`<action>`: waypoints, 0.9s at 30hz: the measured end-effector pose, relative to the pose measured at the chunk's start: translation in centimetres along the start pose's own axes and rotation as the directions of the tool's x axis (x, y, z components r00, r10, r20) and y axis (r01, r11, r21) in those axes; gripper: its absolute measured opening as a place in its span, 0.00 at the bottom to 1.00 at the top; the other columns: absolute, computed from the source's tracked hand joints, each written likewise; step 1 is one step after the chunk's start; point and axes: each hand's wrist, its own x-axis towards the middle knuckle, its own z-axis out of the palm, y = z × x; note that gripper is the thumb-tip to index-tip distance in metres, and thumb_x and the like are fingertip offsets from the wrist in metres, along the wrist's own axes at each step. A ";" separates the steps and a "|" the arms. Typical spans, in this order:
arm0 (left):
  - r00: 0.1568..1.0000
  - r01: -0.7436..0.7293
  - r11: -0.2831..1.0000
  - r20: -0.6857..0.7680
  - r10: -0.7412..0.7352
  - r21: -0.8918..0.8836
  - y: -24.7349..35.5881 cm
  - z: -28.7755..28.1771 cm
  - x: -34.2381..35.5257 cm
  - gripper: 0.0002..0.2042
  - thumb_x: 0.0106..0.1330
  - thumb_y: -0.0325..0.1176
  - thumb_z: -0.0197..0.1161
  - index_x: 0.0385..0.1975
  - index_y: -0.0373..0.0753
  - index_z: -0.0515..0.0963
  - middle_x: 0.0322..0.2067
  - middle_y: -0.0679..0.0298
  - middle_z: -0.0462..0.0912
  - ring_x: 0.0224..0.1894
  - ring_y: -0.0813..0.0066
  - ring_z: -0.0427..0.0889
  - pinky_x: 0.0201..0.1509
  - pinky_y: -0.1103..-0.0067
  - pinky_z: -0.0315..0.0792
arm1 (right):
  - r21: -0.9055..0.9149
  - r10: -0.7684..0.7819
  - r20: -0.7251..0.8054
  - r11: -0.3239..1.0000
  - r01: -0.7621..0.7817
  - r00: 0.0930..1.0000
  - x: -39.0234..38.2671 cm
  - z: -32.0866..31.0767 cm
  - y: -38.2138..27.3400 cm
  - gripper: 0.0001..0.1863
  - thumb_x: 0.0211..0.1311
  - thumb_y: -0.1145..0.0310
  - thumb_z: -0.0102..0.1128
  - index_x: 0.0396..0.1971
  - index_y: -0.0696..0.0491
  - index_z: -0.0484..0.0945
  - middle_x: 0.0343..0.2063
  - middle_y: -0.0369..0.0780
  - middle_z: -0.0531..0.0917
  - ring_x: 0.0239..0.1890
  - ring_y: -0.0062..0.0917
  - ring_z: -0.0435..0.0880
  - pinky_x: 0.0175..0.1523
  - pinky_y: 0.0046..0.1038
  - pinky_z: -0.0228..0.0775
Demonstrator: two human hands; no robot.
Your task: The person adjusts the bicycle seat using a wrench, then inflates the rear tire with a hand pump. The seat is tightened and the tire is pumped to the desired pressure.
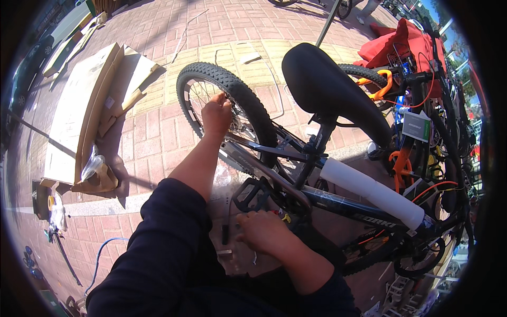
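Note:
A dark bicycle stands in front of me, its rear wheel up and to the left, with a knobby black tyre. My left hand reaches in at the side of that wheel, beside the spokes, with its fingers pinched together; whatever they hold is hidden. My right hand hovers lower down near the black pedal, fingers loosely bent and apart, with nothing visible in them. Above the frame sits a black saddle. White foam padding wraps the top tube.
Opened cardboard boxes lie on the brick paving at the left, with crumpled clear plastic beside them. More bicycles crowd the right side, one with an orange lock and a red cloth behind. A thin blue cable curves at lower left.

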 end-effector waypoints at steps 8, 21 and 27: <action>0.996 0.070 0.993 0.040 -0.074 0.100 0.8 -0.4 0.3 0.14 0.60 0.34 0.58 0.41 0.36 0.83 0.34 0.52 0.87 0.38 0.56 0.86 0.47 0.68 0.77 | -0.013 -0.011 -0.017 1.000 0.011 1.000 -0.1 0.1 0.1 0.22 0.60 0.55 0.64 0.46 0.55 0.76 0.44 0.46 0.83 0.48 0.42 0.82 0.51 0.40 0.74; 0.999 0.036 0.998 -0.028 -0.035 0.051 0.4 0.2 0.2 0.11 0.58 0.32 0.56 0.35 0.36 0.83 0.32 0.52 0.87 0.37 0.56 0.86 0.47 0.67 0.77 | 0.005 -0.020 -0.037 1.000 0.021 0.999 -0.1 0.4 0.2 0.23 0.60 0.54 0.63 0.48 0.55 0.76 0.44 0.47 0.82 0.47 0.42 0.82 0.52 0.40 0.73; 0.960 0.261 0.959 0.076 -0.270 0.107 1.8 -0.9 0.6 0.14 0.58 0.32 0.56 0.40 0.36 0.84 0.35 0.49 0.86 0.40 0.56 0.86 0.48 0.68 0.77 | 0.014 -0.025 -0.061 1.000 0.026 0.998 -0.3 0.4 0.2 0.22 0.60 0.55 0.63 0.47 0.55 0.76 0.42 0.47 0.83 0.47 0.42 0.82 0.51 0.40 0.73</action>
